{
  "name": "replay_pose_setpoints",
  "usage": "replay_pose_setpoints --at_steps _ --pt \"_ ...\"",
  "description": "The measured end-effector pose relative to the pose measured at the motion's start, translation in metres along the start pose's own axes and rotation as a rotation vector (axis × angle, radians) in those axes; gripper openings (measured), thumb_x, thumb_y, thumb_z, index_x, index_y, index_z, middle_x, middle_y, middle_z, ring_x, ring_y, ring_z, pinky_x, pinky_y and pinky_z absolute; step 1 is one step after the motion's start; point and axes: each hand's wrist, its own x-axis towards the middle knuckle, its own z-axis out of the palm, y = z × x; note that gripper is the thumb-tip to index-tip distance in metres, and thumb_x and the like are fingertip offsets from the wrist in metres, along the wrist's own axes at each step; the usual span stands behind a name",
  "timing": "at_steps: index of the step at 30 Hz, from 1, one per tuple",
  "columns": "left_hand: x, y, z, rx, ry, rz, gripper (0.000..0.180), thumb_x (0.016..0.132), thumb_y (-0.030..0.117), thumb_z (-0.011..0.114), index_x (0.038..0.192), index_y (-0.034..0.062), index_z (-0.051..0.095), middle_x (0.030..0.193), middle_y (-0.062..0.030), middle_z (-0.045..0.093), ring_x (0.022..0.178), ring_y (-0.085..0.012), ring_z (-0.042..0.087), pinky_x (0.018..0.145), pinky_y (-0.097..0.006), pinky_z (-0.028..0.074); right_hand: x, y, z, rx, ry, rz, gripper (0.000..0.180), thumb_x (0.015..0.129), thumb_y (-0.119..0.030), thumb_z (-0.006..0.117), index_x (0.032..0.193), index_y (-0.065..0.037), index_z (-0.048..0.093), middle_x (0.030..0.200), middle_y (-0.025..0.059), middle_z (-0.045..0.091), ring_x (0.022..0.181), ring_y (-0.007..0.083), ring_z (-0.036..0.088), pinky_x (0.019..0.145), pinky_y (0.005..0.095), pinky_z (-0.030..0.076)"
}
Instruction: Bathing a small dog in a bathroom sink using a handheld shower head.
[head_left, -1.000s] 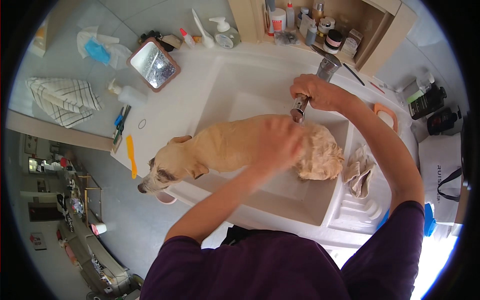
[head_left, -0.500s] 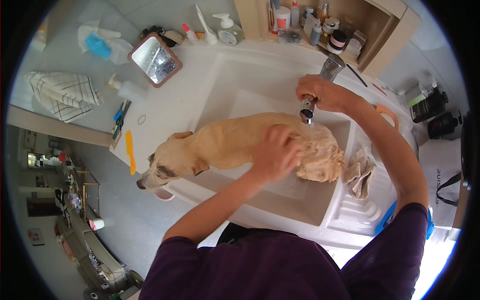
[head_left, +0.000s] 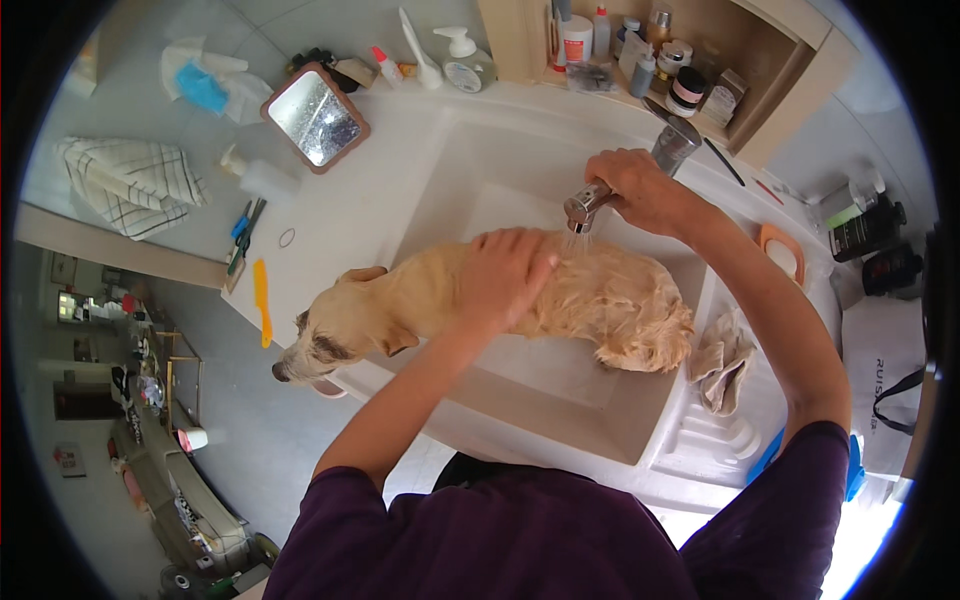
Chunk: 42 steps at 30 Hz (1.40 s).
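A tan dog [head_left: 420, 300] stands in a white sink [head_left: 600, 420], its head over the left rim and its wet rump at the right. Across the middle of its back lies my left hand [head_left: 507, 275], flat with the fingers stretched out. Above the dog, my right hand [head_left: 640, 190] is wrapped round the chrome pull-out faucet head [head_left: 588, 205]. Water streams from its spout onto the dog's back just beside my left fingers. The faucet base [head_left: 677, 145] rises at the sink's back edge.
On the counter's left are a framed mirror [head_left: 316, 118], a yellow comb [head_left: 262, 302], scissors [head_left: 246, 235] and a pump bottle [head_left: 258, 178]. A crumpled cloth [head_left: 722, 360] lies on the right ledge. Jars [head_left: 686, 92] fill an open cabinet behind; dark bottles [head_left: 868, 230] stand far right.
My left hand has slid left along the dog's back and flattened. The faucet head has moved left in my right hand, and the water now lands nearer the dog's middle.
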Motion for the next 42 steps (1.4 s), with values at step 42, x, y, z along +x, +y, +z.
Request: replay_pose_setpoints --at_steps 42 --pt "0.028 -0.048 -0.002 0.034 -0.301 -0.527 0.041 0.094 0.041 0.047 0.085 0.0085 0.07 0.082 -0.0096 0.068 0.085 -0.0274 0.064 0.079 -0.046 0.042 0.113 -0.075 0.065 -0.003 -0.328 0.308 0.033 0.093 -0.037 0.057 0.11 -0.01 0.049 0.086 0.0167 0.067 0.083 0.0376 0.065 0.074 0.0484 0.049"
